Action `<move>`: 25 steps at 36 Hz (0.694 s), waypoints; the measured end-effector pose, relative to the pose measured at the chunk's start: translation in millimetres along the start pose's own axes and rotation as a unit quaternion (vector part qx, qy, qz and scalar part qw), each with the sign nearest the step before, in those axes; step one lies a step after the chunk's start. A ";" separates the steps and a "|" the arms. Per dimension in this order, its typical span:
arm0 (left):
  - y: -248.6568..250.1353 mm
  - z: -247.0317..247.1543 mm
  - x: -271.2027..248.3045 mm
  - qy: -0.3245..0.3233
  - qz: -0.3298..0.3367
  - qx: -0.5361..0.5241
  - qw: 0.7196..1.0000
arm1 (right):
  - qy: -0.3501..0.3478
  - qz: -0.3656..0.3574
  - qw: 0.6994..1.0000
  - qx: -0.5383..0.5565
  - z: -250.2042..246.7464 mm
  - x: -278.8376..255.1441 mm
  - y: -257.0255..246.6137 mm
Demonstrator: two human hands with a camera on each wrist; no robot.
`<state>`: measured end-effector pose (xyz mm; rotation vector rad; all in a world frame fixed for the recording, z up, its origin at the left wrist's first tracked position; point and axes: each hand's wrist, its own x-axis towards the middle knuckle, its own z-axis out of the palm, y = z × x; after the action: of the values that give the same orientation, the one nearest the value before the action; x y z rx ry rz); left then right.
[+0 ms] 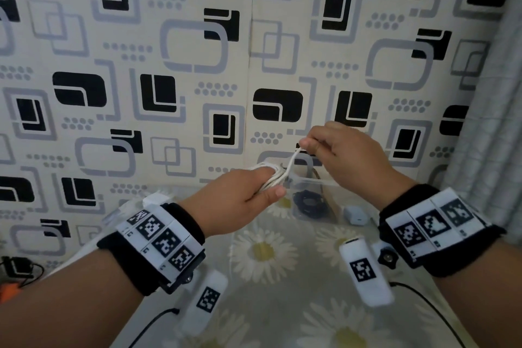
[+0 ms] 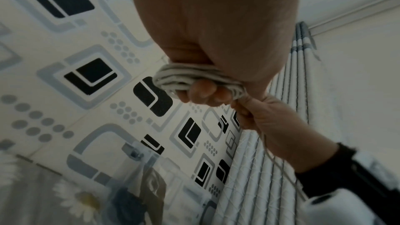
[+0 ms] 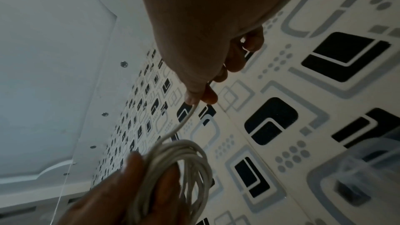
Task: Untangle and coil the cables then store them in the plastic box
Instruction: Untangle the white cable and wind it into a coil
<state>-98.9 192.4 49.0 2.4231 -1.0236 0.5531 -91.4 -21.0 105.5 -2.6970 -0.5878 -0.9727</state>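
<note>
Daisy-print cloth [image 1: 271, 257] under patterned wall [image 1: 197, 65] — left hand [image 1: 240, 200] grips white cable [image 1: 271, 175], right hand [image 1: 350, 155] pinches it.

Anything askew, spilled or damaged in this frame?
Nothing stands out. The left hand grips the white cable in a neat coil, and the right hand pinches its free end. The plastic box sits upright behind them with a black cable already inside.

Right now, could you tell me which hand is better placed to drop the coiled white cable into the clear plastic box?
Left, probably. The left hand grips the coiled white cable just in front of the clear plastic box. The right hand only pinches the loose end above it.
</note>
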 end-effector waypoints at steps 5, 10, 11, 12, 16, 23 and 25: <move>13.4 -2.9 -4.4 0.003 -0.035 -0.252 0.967 | -0.005 -0.014 0.998 0.057 14.2 -0.4 8.2; 25.0 -3.8 0.5 0.016 -0.089 -0.452 0.887 | -0.047 -0.017 0.994 0.102 34.8 -6.0 6.8; 25.4 -3.2 2.1 0.017 -0.099 -0.480 0.871 | -0.062 -0.016 0.992 0.104 39.0 -7.4 5.4; 25.6 -2.6 3.3 0.017 -0.109 -0.506 0.855 | -0.074 -0.013 0.990 0.116 42.0 -8.6 3.3; 23.4 -0.2 6.4 0.015 -0.143 -0.595 0.790 | -0.054 0.061 0.915 0.396 38.2 -16.2 -12.4; 24.7 -0.5 12.2 0.014 -0.148 -0.685 0.713 | -0.041 0.031 0.854 0.517 50.3 -21.6 -30.8; 28.0 0.9 15.4 0.022 -0.145 -0.689 0.710 | -0.015 0.049 0.853 0.520 61.0 -19.8 -32.4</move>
<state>-109.6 165.8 63.1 1.1104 -0.5766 -0.2720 -85.1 22.2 48.4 -1.7308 -0.6982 -0.3708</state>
